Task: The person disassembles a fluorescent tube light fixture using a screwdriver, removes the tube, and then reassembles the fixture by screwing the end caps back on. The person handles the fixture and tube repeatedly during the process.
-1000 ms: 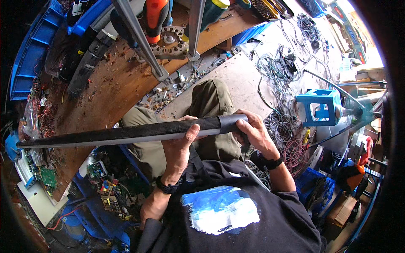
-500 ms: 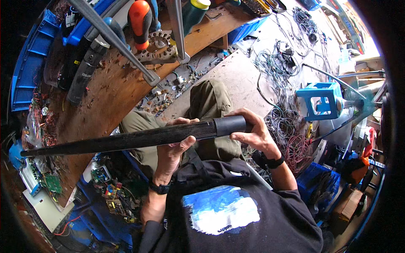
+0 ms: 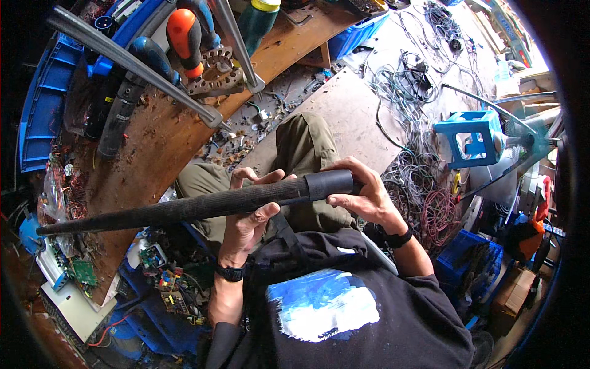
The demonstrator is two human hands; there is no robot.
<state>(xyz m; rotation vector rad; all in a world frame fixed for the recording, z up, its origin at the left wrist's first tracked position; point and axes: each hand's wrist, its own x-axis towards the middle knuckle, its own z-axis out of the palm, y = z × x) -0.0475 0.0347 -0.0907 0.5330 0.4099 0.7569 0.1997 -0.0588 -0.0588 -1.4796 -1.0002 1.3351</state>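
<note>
A long black tapered piece lies across my lap, held in both hands. Fine ribs run along it; at its right end is a smooth, wider black collar. My left hand cups it from below near the collar, thumb on the near side and fingertips on the far side. Around the collar's right end curls my right hand, with its thumb beneath. The thin left end reaches over the wooden bench.
On the bench stand an orange-and-black-handled screwdriver, a metal puller and a black tube. Circuit boards lie lower left. Tangled cables cover the floor to the right, beside a blue stool-like frame.
The black piece has shifted slightly left at the collar and turned a little about its length. My left fingers have lifted and spread on the far side.
</note>
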